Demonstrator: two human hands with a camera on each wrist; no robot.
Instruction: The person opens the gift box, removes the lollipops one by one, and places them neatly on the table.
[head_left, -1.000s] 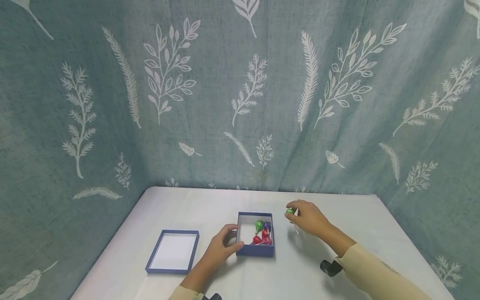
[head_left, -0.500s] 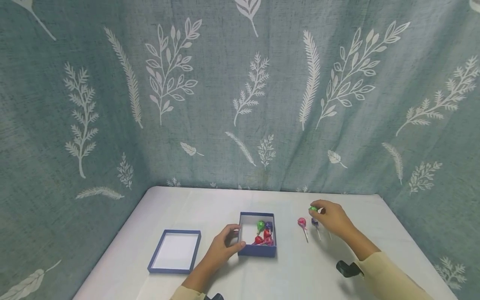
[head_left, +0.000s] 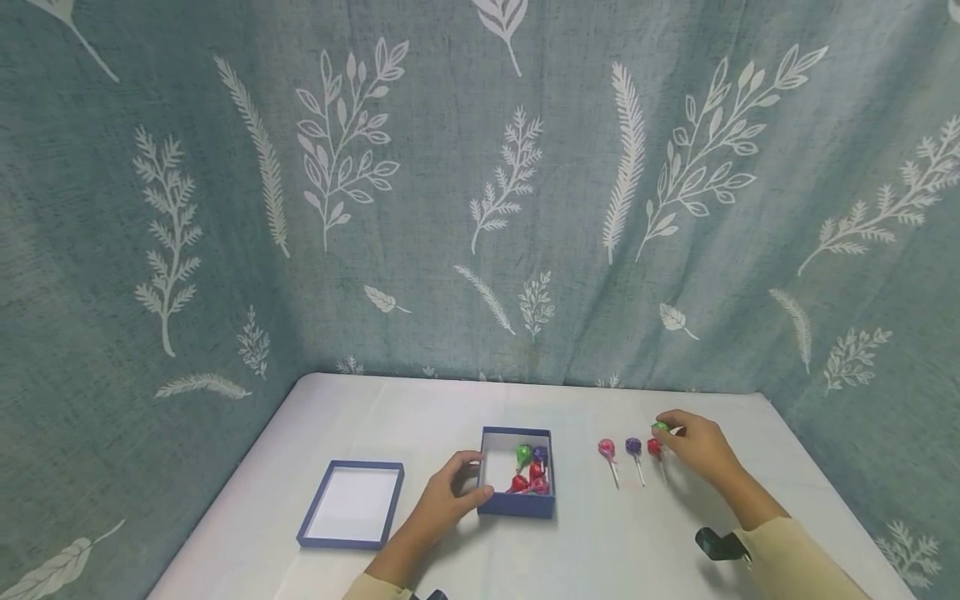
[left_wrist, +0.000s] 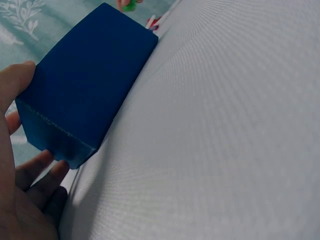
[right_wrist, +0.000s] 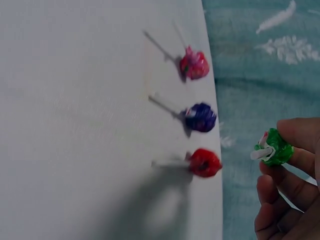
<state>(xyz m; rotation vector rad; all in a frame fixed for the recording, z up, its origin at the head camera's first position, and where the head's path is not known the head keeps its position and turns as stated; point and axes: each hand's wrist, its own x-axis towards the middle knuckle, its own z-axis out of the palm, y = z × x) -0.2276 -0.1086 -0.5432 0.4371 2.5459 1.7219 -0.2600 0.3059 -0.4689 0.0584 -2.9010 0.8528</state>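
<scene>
My right hand [head_left: 697, 446] pinches a green-wrapped lollipop [right_wrist: 276, 148] by its candy head, above the table. Below and left of it lie a red lollipop [right_wrist: 204, 163], a purple lollipop [right_wrist: 201, 118] and a pink lollipop [right_wrist: 194, 65], in a row with sticks pointing toward the person. At the middle of the table, my left hand [head_left: 448, 498] grips the left side of an open blue box [head_left: 516, 505], thumb at the near corner and fingers along the side. Several lollipops [head_left: 536, 472] in green, purple, red and pink lie in the box's right part.
A blue-rimmed box lid [head_left: 351, 543], white inside, lies upturned on the white table [head_left: 585, 550], left of the left hand. A patterned teal curtain [head_left: 442, 208] hangs behind the table and along both sides.
My right hand has moved right with the green lollipop, past the pink and purple lollipops to above the red one. My left hand stays on the box.
</scene>
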